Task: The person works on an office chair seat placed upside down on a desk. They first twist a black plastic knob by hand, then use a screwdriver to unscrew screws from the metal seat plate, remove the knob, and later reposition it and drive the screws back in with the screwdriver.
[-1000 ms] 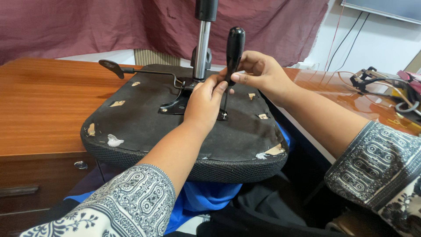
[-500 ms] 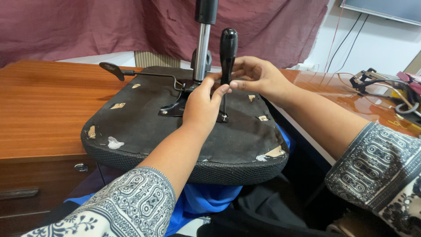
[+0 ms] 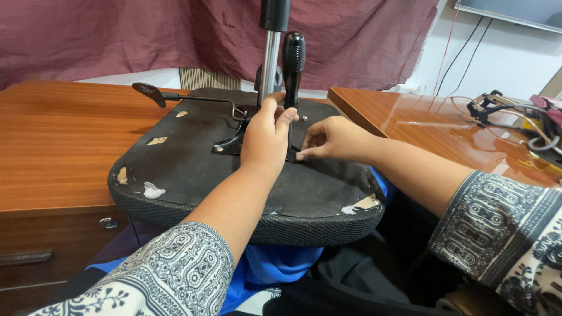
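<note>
Steadying the black screwdriver (image 3: pixel 293 61) upright, left hand (image 3: pixel 264 137) gripped its shaft; right hand (image 3: pixel 331 138) pinched near the tip, on the upturned seat (image 3: pixel 187 169).

One flat screen (image 3: pixel 514 9) only, at the top right corner, mounted on the white wall (image 3: pixel 486 64) beyond the far end of the desk. Cut off by the frame edge, so just the lower strip and the lower left corner visible. Rectangular, with a thin dark bezel and a dull grey-blue face. Sits slanted in view, with thin red and black cables (image 3: pixel 449 50) running down the wall beneath.
</note>
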